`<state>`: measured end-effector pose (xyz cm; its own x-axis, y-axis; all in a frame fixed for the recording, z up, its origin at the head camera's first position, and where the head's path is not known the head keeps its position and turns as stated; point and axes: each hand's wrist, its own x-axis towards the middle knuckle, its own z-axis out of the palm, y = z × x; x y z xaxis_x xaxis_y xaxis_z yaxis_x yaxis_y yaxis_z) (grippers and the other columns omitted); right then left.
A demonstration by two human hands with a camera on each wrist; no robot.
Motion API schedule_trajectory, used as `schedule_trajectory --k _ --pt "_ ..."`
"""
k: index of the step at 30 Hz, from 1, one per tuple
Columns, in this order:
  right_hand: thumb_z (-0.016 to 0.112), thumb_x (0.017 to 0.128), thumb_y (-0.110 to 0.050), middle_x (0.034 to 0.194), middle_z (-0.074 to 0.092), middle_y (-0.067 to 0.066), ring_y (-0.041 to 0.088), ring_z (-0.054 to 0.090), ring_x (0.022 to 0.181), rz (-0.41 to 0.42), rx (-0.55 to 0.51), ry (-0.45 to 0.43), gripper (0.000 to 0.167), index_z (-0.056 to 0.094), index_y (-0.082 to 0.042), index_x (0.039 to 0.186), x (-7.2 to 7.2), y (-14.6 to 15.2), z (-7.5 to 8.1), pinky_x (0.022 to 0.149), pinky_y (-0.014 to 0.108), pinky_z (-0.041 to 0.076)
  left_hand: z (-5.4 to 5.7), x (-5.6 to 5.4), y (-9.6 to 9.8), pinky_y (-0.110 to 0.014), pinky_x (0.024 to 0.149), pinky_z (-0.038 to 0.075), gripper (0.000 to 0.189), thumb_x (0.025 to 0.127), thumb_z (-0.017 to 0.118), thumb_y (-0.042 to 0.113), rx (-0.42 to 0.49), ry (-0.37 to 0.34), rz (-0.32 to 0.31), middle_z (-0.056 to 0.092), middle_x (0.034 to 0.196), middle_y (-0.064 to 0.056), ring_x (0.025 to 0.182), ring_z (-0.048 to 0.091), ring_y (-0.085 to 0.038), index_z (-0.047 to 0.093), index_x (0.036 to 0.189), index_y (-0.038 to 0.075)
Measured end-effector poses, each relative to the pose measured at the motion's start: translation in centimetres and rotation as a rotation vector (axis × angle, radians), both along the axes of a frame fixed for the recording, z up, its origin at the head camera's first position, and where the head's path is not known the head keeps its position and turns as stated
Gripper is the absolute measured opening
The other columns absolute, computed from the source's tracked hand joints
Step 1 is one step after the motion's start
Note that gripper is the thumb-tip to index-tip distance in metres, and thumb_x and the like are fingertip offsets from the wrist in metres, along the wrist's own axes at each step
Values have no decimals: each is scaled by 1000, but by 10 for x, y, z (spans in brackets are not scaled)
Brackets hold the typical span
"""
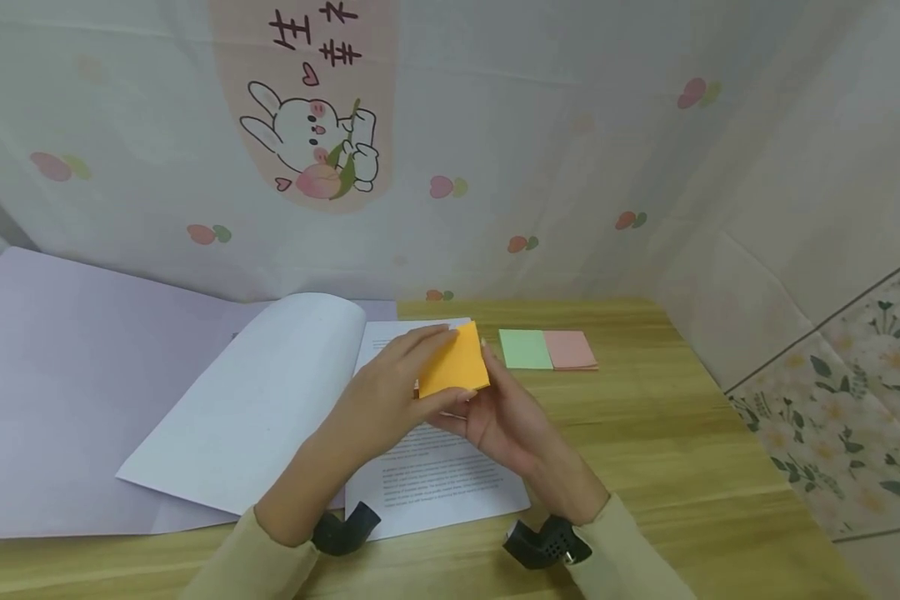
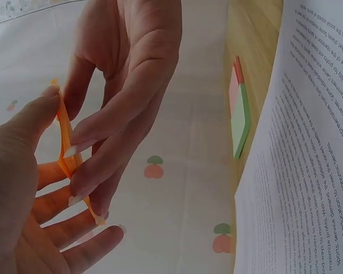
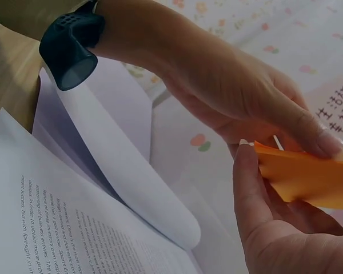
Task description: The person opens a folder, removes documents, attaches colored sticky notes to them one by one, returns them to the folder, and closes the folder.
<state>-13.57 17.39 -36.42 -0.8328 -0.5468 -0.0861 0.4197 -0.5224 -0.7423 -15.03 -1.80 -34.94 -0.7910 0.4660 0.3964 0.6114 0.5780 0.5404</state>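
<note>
Both hands hold a pad of orange sticky notes [image 1: 456, 363] above an open printed booklet [image 1: 442, 479]. My left hand [image 1: 382, 400] grips it between thumb and fingers from the left. From the right and below, my right hand [image 1: 512, 429] holds the same pad with thumb and fingers. The left wrist view shows the pad [image 2: 68, 142] nearly edge-on, its edges slightly spread, with fingers of both hands on it. In the right wrist view the left thumb lies along the pad's [image 3: 308, 180] upper edge. The palm side of the pad is partly hidden.
Green sticky notes [image 1: 525, 349] and pink sticky notes [image 1: 570, 350] lie side by side on the wooden table [image 1: 645, 450]. The booklet's turned page [image 1: 262, 400] curls up over a large lilac sheet [image 1: 82, 392]. A patterned cloth [image 1: 532, 150] hangs behind the table.
</note>
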Motion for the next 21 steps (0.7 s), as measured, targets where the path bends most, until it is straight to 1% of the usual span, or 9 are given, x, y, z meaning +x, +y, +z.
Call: schedule_trajectory --k 4,7,10,12,14,16,18,21 --pt "31 110 -47 132 61 -1 15 69 108 -2 -11 -6 52 29 -26 157 -1 0 -1 102 37 57 -2 -2 0 -39 107 53 65 89 76 40 13 -9 -8 53 151 -2 137 55 -23 54 146 16" --pt "32 109 -48 132 61 0 17 70 109 -19 -1 -14 53 27 -27 157 -1 0 -1 101 38 57 -3 -3 0 -39 111 49 53 95 70 36 29 13 -31 54 151 -1 140 53 -23 58 142 15" --pt "32 109 -49 133 60 0 18 70 111 -36 17 -20 55 26 -26 158 -2 -1 -2 101 39 57 -3 -3 1 -42 116 44 39 99 66 27 63 86 -46 61 146 -2 140 54 -23 66 134 11" --pt "32 109 -49 133 59 0 18 70 112 -42 30 -20 55 27 -24 158 -3 -2 -2 101 38 57 -3 -2 3 -43 117 42 32 98 68 20 89 155 -41 67 137 -3 135 58 -22 70 127 9" --pt "32 109 -49 133 59 0 18 70 112 -49 47 -16 55 27 -23 157 -4 -3 -3 101 38 57 -3 -1 4 -41 114 46 27 94 73 16 123 226 -17 74 126 -4 126 65 -21 75 119 7" --pt "31 109 -49 132 59 0 17 69 111 -57 65 -13 54 28 -22 157 -4 -4 -4 101 38 56 -3 0 6 -38 107 52 26 90 77 15 150 266 14 77 117 -4 117 70 -20 77 114 7" --pt "32 109 -49 133 58 0 17 69 112 -69 83 -15 54 29 -23 157 -4 -4 -4 102 38 56 -3 2 7 -35 99 57 25 87 80 15 178 269 36 79 110 -5 109 74 -21 78 111 7" --pt "34 109 -48 134 56 1 17 69 113 -86 99 -19 54 29 -23 156 -4 -5 -4 102 39 56 -3 5 9 -33 91 60 25 85 81 16 208 225 68 80 105 -6 102 76 -22 79 109 6"
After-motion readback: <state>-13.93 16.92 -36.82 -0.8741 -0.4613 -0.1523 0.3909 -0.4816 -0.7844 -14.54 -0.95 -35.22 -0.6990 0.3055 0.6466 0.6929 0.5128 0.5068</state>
